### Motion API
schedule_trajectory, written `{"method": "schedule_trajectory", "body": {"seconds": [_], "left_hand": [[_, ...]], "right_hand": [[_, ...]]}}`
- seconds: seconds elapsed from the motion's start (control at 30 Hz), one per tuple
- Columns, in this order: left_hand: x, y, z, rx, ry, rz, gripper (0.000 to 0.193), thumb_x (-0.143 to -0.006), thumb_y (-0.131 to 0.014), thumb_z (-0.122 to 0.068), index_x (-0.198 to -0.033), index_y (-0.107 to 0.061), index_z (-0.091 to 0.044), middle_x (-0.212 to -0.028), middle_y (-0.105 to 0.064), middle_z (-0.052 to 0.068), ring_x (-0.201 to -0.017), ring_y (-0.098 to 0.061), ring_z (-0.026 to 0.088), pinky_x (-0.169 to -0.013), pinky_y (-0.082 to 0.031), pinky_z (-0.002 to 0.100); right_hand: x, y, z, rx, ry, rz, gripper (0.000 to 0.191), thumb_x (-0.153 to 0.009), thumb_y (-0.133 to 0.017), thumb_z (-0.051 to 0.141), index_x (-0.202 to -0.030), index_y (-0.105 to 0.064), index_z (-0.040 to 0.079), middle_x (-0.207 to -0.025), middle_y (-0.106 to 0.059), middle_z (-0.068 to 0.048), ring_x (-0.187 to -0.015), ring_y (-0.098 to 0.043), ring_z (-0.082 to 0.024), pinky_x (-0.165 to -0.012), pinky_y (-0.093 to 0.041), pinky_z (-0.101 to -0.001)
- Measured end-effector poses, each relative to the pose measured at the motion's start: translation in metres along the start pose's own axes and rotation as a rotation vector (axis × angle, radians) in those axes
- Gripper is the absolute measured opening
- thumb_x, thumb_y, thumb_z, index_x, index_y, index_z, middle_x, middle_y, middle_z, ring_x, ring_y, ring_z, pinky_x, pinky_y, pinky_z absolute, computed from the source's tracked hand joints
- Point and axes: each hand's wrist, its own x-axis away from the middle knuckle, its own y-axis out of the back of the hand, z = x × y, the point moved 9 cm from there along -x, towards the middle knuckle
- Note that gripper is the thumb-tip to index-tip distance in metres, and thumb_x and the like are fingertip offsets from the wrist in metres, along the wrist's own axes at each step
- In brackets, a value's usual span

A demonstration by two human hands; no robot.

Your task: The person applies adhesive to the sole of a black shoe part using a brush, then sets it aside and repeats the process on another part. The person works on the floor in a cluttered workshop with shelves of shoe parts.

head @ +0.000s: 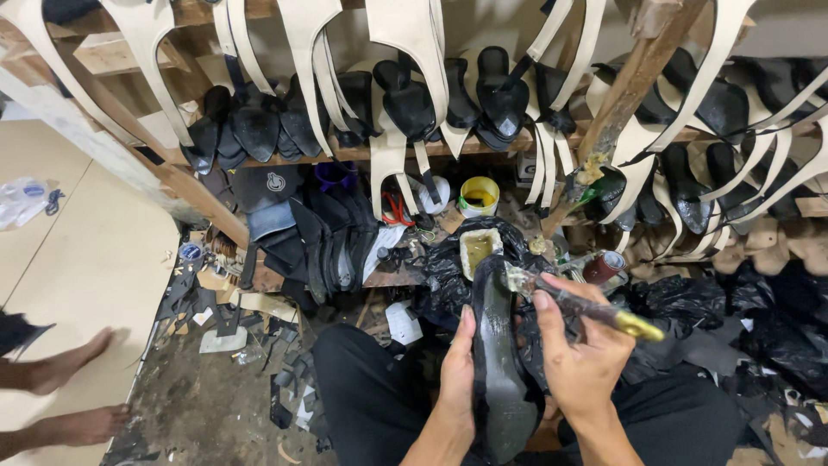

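My left hand (pixel 455 367) grips a long black shoe sole (pixel 498 371) along its left edge, holding it lengthwise in front of me. My right hand (pixel 580 354) holds a glue brush (pixel 586 305) with a yellow-tipped handle. The brush's bristle end touches the top of the sole near its toe. Just beyond the sole stands a small open container of yellowish glue (pixel 477 248), wrapped in black plastic.
Wooden racks (pixel 345 154) ahead carry several black soles and hanging cream straps. A yellow cup (pixel 479 195) and red scissors (pixel 395 210) lie on the lower shelf. Scraps litter the floor (pixel 224 380). Another person's bare feet (pixel 65 393) rest at the left.
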Motion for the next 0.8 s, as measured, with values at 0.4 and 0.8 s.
{"method": "schedule_trajectory", "body": {"seconds": [0.4,0.8], "left_hand": [[0.015,-0.044,-0.031,-0.169,-0.33,0.093,0.052,-0.105,-0.04,-0.036,-0.148,-0.049,-0.008,-0.138,-0.064,0.007,-0.124,-0.062,0.018,-0.108,-0.047,0.033],[0.012,-0.041,-0.036,-0.336,-0.395,0.099,0.053,-0.107,-0.039,-0.033,-0.151,-0.048,-0.004,-0.143,-0.061,0.009,-0.127,-0.06,0.017,-0.111,-0.044,0.032]], "right_hand": [[-0.001,-0.004,0.018,0.089,0.128,-0.051,0.018,-0.092,-0.075,0.0,-0.109,-0.072,-0.004,-0.099,-0.073,-0.013,-0.089,-0.073,-0.02,-0.085,-0.056,-0.03],[-0.003,-0.011,0.027,0.059,0.236,0.045,0.019,-0.09,-0.075,-0.001,-0.109,-0.071,-0.004,-0.099,-0.072,-0.016,-0.085,-0.073,-0.024,-0.077,-0.057,-0.0306]]}}
